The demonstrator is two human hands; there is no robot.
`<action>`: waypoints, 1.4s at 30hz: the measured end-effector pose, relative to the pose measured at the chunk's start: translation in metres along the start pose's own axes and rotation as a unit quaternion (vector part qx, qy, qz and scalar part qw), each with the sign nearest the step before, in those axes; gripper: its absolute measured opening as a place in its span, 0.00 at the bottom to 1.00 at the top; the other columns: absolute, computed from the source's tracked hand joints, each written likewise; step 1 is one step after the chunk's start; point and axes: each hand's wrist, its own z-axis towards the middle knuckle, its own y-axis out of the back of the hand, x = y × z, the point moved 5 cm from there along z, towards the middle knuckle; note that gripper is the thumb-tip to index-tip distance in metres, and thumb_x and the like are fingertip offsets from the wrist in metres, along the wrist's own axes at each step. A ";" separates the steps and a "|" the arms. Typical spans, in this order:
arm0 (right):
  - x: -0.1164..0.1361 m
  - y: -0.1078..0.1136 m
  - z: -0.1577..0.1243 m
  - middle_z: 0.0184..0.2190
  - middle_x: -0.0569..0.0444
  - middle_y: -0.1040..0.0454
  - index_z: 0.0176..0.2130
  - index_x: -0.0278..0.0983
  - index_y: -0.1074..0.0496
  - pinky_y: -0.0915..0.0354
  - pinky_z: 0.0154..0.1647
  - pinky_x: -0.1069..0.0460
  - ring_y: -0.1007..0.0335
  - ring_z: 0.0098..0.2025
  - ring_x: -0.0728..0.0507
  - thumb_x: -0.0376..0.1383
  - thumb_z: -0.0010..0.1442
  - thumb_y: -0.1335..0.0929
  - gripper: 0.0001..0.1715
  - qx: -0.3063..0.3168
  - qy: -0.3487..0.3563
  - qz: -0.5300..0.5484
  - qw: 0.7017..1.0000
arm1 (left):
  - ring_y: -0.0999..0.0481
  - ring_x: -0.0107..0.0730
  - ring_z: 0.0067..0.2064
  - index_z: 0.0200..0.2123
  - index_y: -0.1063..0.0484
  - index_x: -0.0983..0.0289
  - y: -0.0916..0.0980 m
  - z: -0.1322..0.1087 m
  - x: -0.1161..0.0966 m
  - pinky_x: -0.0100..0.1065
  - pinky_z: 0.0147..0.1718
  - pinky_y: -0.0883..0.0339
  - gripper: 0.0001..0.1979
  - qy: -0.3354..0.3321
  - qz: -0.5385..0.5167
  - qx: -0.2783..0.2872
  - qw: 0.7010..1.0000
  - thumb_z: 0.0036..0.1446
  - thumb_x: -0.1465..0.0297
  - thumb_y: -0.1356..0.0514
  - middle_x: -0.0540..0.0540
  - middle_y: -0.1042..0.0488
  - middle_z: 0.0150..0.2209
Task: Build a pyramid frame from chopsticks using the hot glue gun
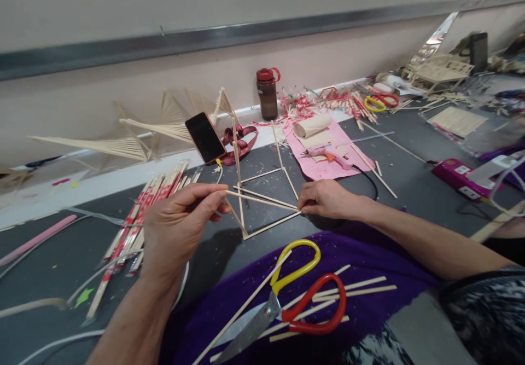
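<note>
Frame (270, 226) stands on the table (213, 266) between the hands, judged partly built: base sides in place, uprights at both far corners, no top bars joining them. Left hand (180, 217) pinches one end of a slanting stick (262, 200); right hand (328, 198) has its fingertips closed about the other end, at the near right corner. Whether that joint is fixed cannot be told. Loose sticks (356, 287) lie unused by the scissors (270, 313).
</note>
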 end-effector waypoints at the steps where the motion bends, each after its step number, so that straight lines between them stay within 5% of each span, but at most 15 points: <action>1: -0.001 -0.001 0.000 0.32 0.54 0.26 0.33 0.37 0.23 0.44 0.31 0.56 0.32 0.33 0.49 0.33 0.56 0.32 0.06 0.003 0.000 -0.002 1.000 | 0.28 0.25 0.21 0.29 0.21 0.61 0.000 0.000 0.000 0.27 0.20 0.33 0.04 -0.002 -0.002 0.002 1.000 0.50 0.69 0.36 0.48 0.25 0.20; 16: 0.010 -0.010 -0.004 0.31 0.52 0.28 0.31 0.36 0.27 0.51 0.29 0.53 0.35 0.31 0.48 0.32 0.59 0.37 0.09 -0.014 0.030 -0.161 0.986 | 0.26 0.25 0.22 0.31 0.21 0.61 0.002 0.003 0.007 0.25 0.21 0.31 0.05 -0.007 -0.006 0.039 0.999 0.50 0.67 0.35 0.49 0.24 0.21; 22: 0.005 -0.006 -0.003 0.31 0.54 0.26 0.32 0.37 0.25 0.48 0.29 0.54 0.33 0.31 0.50 0.35 0.62 0.37 0.13 0.000 0.028 -0.105 0.994 | 0.26 0.25 0.22 0.32 0.21 0.62 0.002 0.004 0.009 0.25 0.21 0.30 0.07 -0.007 -0.007 0.043 0.999 0.50 0.66 0.36 0.49 0.24 0.22; 28: 0.000 0.010 -0.003 0.32 0.53 0.26 0.36 0.37 0.23 0.44 0.31 0.56 0.31 0.33 0.49 0.37 0.62 0.36 0.12 -0.067 -0.001 -0.075 0.995 | 0.25 0.26 0.23 0.32 0.21 0.62 0.002 0.005 0.008 0.26 0.22 0.29 0.08 0.004 0.006 0.057 0.998 0.50 0.65 0.36 0.49 0.24 0.22; 42: 0.013 0.005 -0.002 0.32 0.52 0.27 0.38 0.35 0.24 0.40 0.33 0.56 0.31 0.32 0.49 0.35 0.61 0.36 0.12 -0.067 0.026 -0.031 0.997 | 0.25 0.26 0.24 0.33 0.22 0.63 0.001 0.002 0.009 0.25 0.21 0.30 0.09 0.001 -0.017 0.078 0.997 0.52 0.65 0.37 0.51 0.22 0.27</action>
